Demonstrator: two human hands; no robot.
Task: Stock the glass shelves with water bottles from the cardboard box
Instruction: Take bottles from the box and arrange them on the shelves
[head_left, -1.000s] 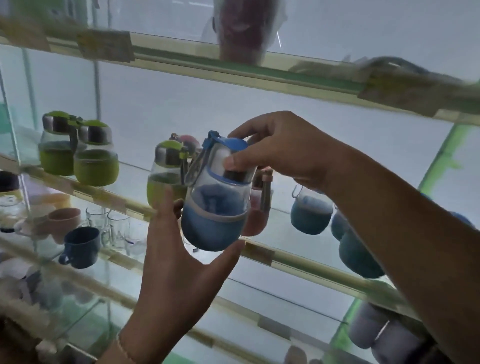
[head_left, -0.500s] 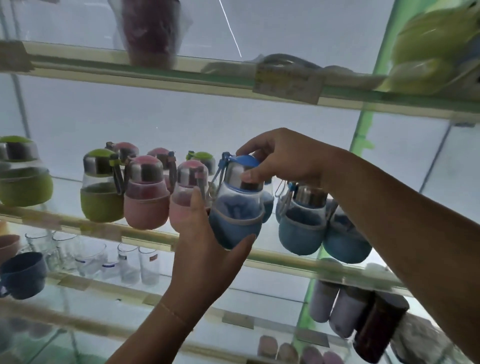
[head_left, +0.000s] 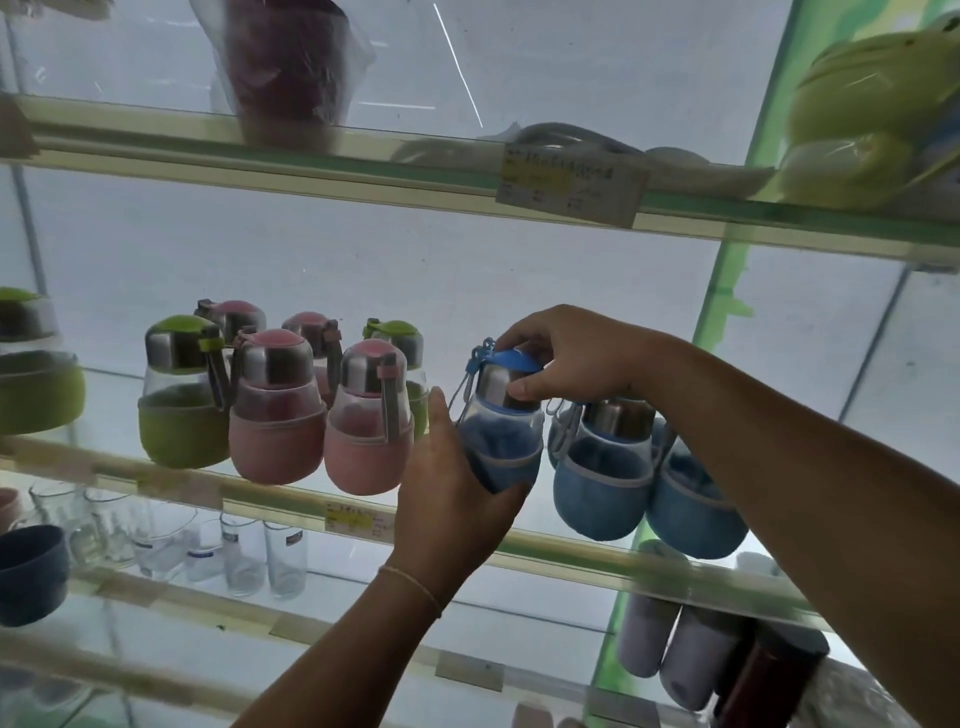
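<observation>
Display unit, glass shelving: pale cream front rails (head_left: 291, 171) with green trim, paper price labels (head_left: 569, 189) stuck on. Green upright post (head_left: 727, 291) at right, thin metal uprights (head_left: 28, 228) at left. Backing: plain white wall (head_left: 363, 270), brightly and evenly lit, shelves backlit. Thin pale line (head_left: 457, 67) reflected on the upper panel.

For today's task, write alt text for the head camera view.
Two hands hold a blue-sleeved glass water bottle at a glass shelf: left hand around its base, right hand on its blue cap, between pink-sleeved bottles and other blue bottles.
</observation>
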